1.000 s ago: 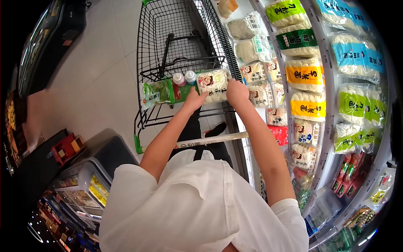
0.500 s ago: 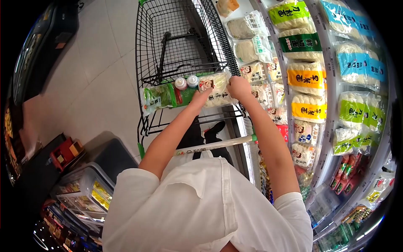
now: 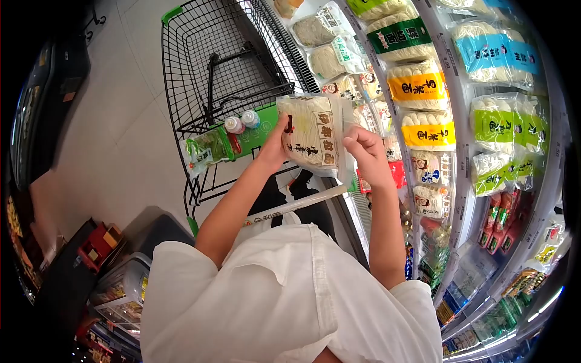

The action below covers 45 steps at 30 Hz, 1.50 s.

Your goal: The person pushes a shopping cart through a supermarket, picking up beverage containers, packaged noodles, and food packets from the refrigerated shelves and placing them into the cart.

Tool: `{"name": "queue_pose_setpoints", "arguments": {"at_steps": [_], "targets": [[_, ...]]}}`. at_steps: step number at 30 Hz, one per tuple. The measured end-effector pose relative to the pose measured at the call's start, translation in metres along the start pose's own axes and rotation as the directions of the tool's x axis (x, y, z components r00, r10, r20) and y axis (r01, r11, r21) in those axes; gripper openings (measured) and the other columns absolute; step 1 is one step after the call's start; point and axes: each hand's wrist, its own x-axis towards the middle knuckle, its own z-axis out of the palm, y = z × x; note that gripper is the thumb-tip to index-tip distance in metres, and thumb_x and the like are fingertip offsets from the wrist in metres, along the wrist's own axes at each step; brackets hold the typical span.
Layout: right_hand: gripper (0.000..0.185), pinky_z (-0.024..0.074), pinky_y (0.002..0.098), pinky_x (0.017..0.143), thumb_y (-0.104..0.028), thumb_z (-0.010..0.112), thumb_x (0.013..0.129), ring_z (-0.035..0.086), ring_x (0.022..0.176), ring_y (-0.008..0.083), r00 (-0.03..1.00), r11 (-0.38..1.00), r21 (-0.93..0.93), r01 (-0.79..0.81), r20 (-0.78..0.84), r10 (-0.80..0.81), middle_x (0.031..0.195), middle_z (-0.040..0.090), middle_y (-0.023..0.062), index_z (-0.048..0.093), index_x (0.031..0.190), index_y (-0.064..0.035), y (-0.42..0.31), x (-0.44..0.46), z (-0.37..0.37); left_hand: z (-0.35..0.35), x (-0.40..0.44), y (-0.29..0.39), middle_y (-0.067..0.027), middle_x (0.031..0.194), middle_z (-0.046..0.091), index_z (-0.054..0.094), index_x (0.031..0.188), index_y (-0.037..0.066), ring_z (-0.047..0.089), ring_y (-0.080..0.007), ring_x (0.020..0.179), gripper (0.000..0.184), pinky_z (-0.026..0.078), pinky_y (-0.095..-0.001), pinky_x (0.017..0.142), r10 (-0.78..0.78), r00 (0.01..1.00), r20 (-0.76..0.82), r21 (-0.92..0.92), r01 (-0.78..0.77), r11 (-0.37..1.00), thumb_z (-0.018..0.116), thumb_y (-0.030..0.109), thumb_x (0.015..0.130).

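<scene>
A clear bag of pale noodles [image 3: 311, 133] is raised over the near end of the shopping cart [image 3: 242, 63]. My left hand [image 3: 276, 144] grips its left side, the fingers hidden beneath the bag. At the bag's right edge, my right hand [image 3: 367, 154] has its fingers curled and pressed together on the clear wrapper. Two white-capped bottles [image 3: 241, 123] and a bag of green vegetables [image 3: 209, 149] rest at the near end of the cart, beside a green panel [image 3: 261, 134].
Refrigerated shelves [image 3: 463, 157] with several noodle packs line the right side. The cart handle [image 3: 296, 204] crosses in front of my body. A black case stands at the far left, a red box [image 3: 100, 245] at lower left.
The noodle bag has come up towards me and turned, its printed front now tilted. Both hands moved with it. The cart and shelves have shifted left in view.
</scene>
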Motion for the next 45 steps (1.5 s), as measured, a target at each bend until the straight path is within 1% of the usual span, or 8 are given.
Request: {"name": "queue_pose_setpoints", "arguments": {"at_steps": [5,8,12,17,22,27,37,45], "targets": [[0.010,0.0443,0.0277,0.088,-0.001,0.068,0.104,0.053,0.098,0.0084,0.983,0.990,0.013,0.141,-0.123,-0.138,0.107,0.059,-0.0010,0.060,0.100,-0.0047,-0.016,-0.068,-0.043,0.070,0.005,-0.018,-0.0107,0.152,0.065,0.047,0.162,0.007,0.065,-0.0228,0.141,0.095,0.058,-0.0434,0.114,0.016,1.000,0.021,0.158,-0.019,0.987,0.064,0.078,0.101],[0.027,0.0514,0.0300,0.100,-0.001,0.071,0.104,0.067,0.114,0.0124,0.863,0.997,-0.018,0.077,-0.500,-0.075,0.128,0.076,0.0085,0.074,0.131,0.0007,-0.039,-0.098,-0.054,0.106,0.019,-0.052,-0.0100,0.152,0.065,0.048,0.160,0.004,0.066,-0.0206,0.137,0.093,0.057,-0.0414,0.115,0.085,0.996,0.030,0.218,-0.089,0.972,0.060,0.077,0.104],[0.016,0.0556,0.0301,0.076,-0.009,0.077,0.105,0.068,0.079,0.0108,0.693,0.922,-0.309,-0.232,-0.718,-0.066,0.085,0.078,0.0061,0.081,0.115,0.0028,-0.009,-0.178,-0.105,0.164,0.030,-0.114,-0.0123,0.150,0.066,0.049,0.158,-0.001,0.065,-0.0205,0.136,0.083,0.051,-0.0393,0.119,0.143,0.983,0.115,0.230,-0.167,0.959,0.044,0.070,0.115],[0.019,0.0560,0.0307,0.078,-0.012,0.076,0.107,0.069,0.082,0.0117,0.513,0.876,-0.285,-0.389,-0.857,-0.051,0.092,0.079,0.0092,0.081,0.120,0.0006,0.037,-0.268,-0.128,0.208,0.035,-0.214,-0.0090,0.167,0.053,0.042,0.167,0.005,0.048,-0.0222,0.154,0.088,0.036,-0.0411,0.129,-0.127,0.987,0.096,0.086,0.119,0.989,0.027,0.075,0.116],[0.017,0.0608,0.0391,0.083,-0.014,0.074,0.106,0.079,0.090,0.0332,0.648,0.738,-0.530,-0.417,-0.743,-0.168,0.104,0.082,0.0169,0.082,0.118,-0.0066,0.124,-0.301,-0.138,0.165,0.058,-0.312,-0.0061,0.158,0.057,0.057,0.155,0.019,0.049,-0.0266,0.145,0.078,0.034,-0.0606,0.119,-0.568,0.821,-0.055,-0.059,0.565,0.823,0.048,0.078,0.105],[0.018,0.0613,0.0415,0.081,-0.020,0.075,0.106,0.079,0.088,0.0348,0.706,0.655,-0.605,-0.452,-0.692,-0.153,0.103,0.082,0.0162,0.083,0.114,-0.0057,0.223,-0.281,-0.142,0.123,0.096,-0.377,-0.0103,0.168,0.046,0.048,0.166,0.020,0.045,-0.0399,0.152,0.075,0.029,-0.0682,0.127,-0.595,0.770,-0.229,-0.020,0.608,0.794,0.042,0.070,0.111],[0.019,0.0620,0.0490,0.075,-0.025,0.072,0.105,0.079,0.086,0.0388,0.795,0.543,-0.703,-0.460,-0.599,-0.103,0.100,0.081,0.0174,0.083,0.114,-0.0120,0.345,-0.201,-0.185,0.074,0.186,-0.391,-0.0168,0.180,0.025,0.028,0.175,0.014,0.039,-0.0552,0.154,0.077,0.042,-0.0650,0.126,-0.537,0.780,-0.321,-0.035,0.557,0.830,0.052,0.056,0.115],[0.029,0.0593,0.0552,0.073,-0.033,0.065,0.110,0.076,0.083,0.0435,0.833,0.492,-0.764,-0.417,-0.538,-0.128,0.090,0.078,0.0210,0.081,0.104,-0.0099,0.368,-0.148,-0.210,0.055,0.204,-0.396,-0.0136,0.186,0.018,0.018,0.179,0.012,0.034,-0.0435,0.163,0.077,0.040,-0.0605,0.129,-0.482,0.816,-0.320,0.020,0.514,0.857,0.041,0.055,0.120]]}}
